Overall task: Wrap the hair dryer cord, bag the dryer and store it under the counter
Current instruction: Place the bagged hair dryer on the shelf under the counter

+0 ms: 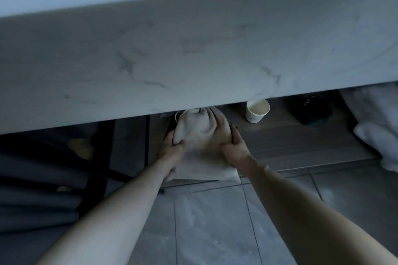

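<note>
A pale cloth drawstring bag (199, 129), bulging with something inside, lies on the wooden shelf (290, 142) under the marble counter (193, 49). The hair dryer itself is hidden inside the bag. My left hand (172, 146) grips the bag's left side with the thumb on top. My right hand (233, 143) cups its right side, fingers curled over the cloth. The bag's gathered neck and a loop of drawstring (179, 115) point back under the counter's edge. A flat flap of the bag (204, 170) hangs over the shelf's front edge.
A white paper cup (256, 112) stands on the shelf to the right of the bag. Further right sit a dark object (312, 112) and white towels (379, 131). Dark folded fabric (38, 196) fills the lower left. Grey tiled floor (215, 221) lies below.
</note>
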The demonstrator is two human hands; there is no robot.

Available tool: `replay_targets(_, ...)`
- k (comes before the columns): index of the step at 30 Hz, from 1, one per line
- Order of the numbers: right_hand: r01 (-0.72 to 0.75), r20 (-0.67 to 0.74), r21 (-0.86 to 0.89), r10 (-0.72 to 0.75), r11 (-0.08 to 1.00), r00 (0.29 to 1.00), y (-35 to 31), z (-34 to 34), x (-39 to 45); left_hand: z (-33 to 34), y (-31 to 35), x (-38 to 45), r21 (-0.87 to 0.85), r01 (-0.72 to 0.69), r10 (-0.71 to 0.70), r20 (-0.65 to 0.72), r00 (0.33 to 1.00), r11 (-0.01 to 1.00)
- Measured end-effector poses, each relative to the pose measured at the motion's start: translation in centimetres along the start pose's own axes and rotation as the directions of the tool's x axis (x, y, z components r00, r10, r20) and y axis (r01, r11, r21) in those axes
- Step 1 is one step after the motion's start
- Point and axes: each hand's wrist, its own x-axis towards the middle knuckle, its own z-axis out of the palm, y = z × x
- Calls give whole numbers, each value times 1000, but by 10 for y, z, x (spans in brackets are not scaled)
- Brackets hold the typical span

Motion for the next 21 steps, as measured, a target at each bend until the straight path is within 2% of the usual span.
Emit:
replay_targets(3, 1, -19, -19, -2, 1000, 1000, 10, -6, -8, -2, -1, -7, -52, -3, 4, 24, 1000, 999)
replay_targets(5, -14, -31, -114, 11, 993, 999, 19, -8, -22, -4, -4, -19, -92, 28, -26, 24, 999, 995)
replay_targets(7, -30, -60, -210, 17, 977, 998, 31, -9, -35, -8, -9, -36, 4, 51, -51, 40, 998, 999)
replay_targets(9, -48, -90, -211, 29, 976, 996, 40, -9, -44, -10, -15, -50, 166, 80, -92, 69, 993, 983)
replay_targets(11, -58, -141, -192, 31, 980, 989, 43, -8, -44, -6, -21, -56, 228, 105, -120, 50, 992, 968)
replay_targets(15, -59, -190, -148, 30, 987, 981, 34, -7, -38, 9, -26, -49, 152, 79, -81, 7, 997, 985)
replay_targets(18, -23, -238, -208, -27, 978, 971, 36, -5, -31, 12, -25, -43, 111, 52, -49, -24, 998, 992)
replay_targets(21, -7, -210, -311, -61, 950, 976, 34, -4, -35, 7, -26, -39, 120, 66, -63, -31, 998, 991)
